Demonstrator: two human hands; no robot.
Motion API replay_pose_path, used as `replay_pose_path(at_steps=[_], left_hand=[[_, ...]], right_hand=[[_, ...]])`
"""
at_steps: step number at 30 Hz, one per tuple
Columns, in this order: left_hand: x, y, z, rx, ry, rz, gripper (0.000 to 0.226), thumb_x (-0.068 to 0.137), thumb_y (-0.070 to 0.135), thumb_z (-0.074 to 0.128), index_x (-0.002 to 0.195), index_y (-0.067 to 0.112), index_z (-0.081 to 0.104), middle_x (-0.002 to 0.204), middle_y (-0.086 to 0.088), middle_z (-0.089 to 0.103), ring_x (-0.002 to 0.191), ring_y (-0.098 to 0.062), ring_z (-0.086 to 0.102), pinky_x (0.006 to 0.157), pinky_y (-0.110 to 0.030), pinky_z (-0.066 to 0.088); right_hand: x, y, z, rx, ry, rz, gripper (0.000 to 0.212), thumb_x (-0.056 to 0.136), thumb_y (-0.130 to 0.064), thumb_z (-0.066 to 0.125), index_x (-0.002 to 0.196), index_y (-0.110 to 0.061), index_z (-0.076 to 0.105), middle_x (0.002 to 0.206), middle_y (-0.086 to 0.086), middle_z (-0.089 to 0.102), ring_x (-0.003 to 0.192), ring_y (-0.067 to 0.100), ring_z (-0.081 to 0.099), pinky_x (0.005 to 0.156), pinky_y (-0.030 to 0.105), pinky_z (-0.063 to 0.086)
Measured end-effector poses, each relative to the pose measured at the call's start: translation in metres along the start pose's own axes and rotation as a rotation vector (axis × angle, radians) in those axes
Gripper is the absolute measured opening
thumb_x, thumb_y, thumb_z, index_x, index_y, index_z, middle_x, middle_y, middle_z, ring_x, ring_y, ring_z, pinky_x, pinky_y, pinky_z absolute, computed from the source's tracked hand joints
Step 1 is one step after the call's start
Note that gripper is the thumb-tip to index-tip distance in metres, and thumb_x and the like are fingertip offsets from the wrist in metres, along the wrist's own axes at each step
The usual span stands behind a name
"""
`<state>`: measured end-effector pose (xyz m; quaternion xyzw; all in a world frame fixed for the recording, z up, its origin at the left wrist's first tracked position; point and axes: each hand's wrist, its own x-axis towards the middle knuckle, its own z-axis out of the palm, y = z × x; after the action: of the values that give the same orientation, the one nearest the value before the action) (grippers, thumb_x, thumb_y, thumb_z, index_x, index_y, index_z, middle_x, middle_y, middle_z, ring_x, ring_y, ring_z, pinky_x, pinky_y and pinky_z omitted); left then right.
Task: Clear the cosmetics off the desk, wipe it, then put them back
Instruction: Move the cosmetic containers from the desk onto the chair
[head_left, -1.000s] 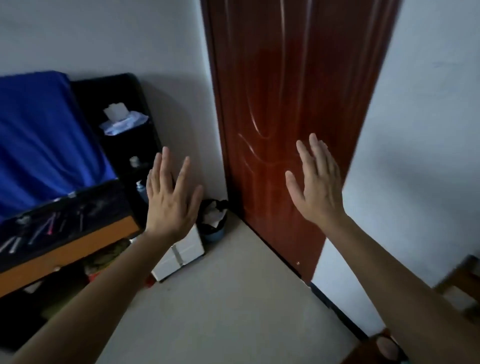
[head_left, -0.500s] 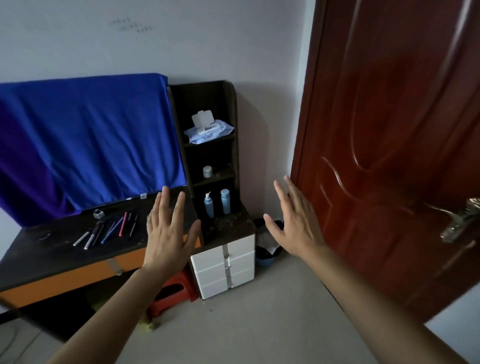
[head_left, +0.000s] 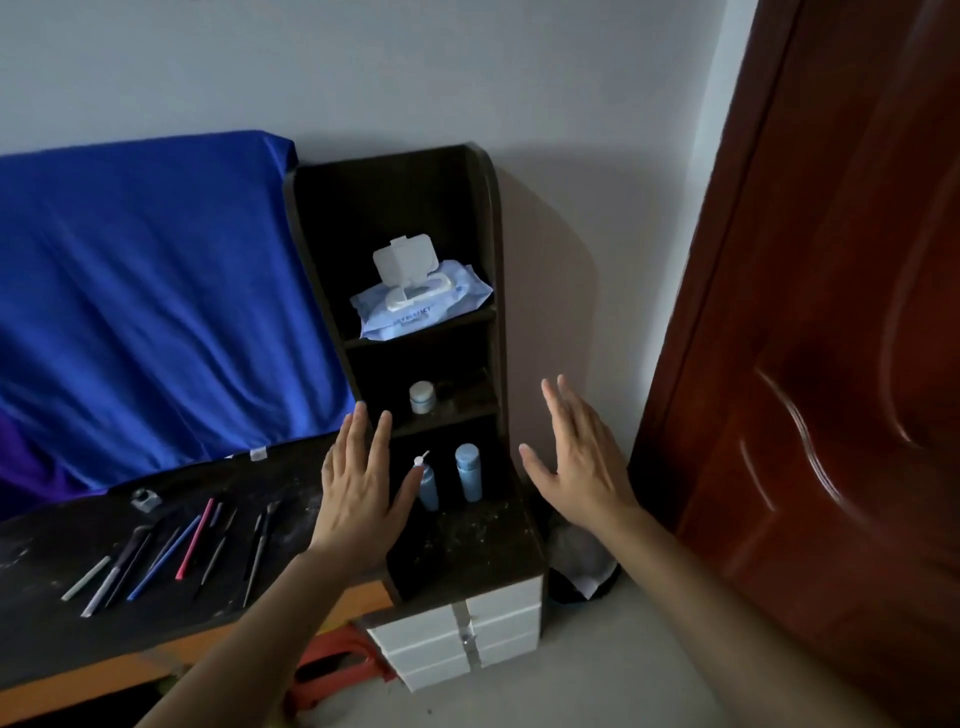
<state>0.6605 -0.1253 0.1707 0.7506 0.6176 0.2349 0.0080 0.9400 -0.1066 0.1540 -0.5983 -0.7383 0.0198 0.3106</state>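
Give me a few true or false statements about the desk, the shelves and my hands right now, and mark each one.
1. The left hand and the right hand hold nothing, fingers straight. True.
2. The wipes lie on the desk. False: the pack of wipes sits on the top shelf; only the pencils lie on the desk.
3. The pump bottle and the capped blue bottle stand in the lowest compartment. True.
4. The middle shelf holds nothing. False: a small jar stands there.

Part of pump bottle (head_left: 430, 492) behind left hand (head_left: 358, 499), desk (head_left: 47, 642) cut by left edge, wipes pack (head_left: 422, 307) label unreadable
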Motion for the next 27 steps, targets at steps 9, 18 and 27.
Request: replay_pose_path(at_steps=[9,18,27], left_hand=[[0.071,-0.052,0.08,-0.07,-0.2,-0.108,0.076,0.096,0.049,0.05,0.157,0.017,0.017,0.165,-0.007,0.008,0.152,-0.027,0.007,0.122,-0.047,0.018],[0.084,-0.124,0.206,-0.224,-0.411,-0.292,0.082,0.094,0.039,0.061,0.157,0.011,0.016,0.162,-0.008,0.021,0.15,-0.024,0.014,0.123,-0.04,0.017],[0.097,-0.165,0.316,-0.392,-0.411,-0.595,0.1,0.082,0.032,0.077,0.156,0.011,0.014,0.158,-0.011,0.031,0.145,-0.027,0.029,0.112,-0.034,0.03]], right_hand=[[0.096,0.045,0.096,0.045,-0.19,-0.025,0.075,0.096,-0.054,0.047,0.157,-0.019,0.023,0.163,0.011,0.027,0.144,0.028,0.037,0.11,0.043,0.043],[0.089,0.073,0.236,0.138,-0.418,0.111,0.082,0.094,-0.053,0.06,0.159,-0.022,0.021,0.162,0.003,0.03,0.146,0.02,0.034,0.107,0.033,0.041],[0.071,0.101,0.347,0.369,-0.49,0.381,0.096,0.081,-0.036,0.082,0.156,-0.012,0.028,0.156,0.009,0.04,0.144,0.02,0.037,0.111,0.023,0.03]])
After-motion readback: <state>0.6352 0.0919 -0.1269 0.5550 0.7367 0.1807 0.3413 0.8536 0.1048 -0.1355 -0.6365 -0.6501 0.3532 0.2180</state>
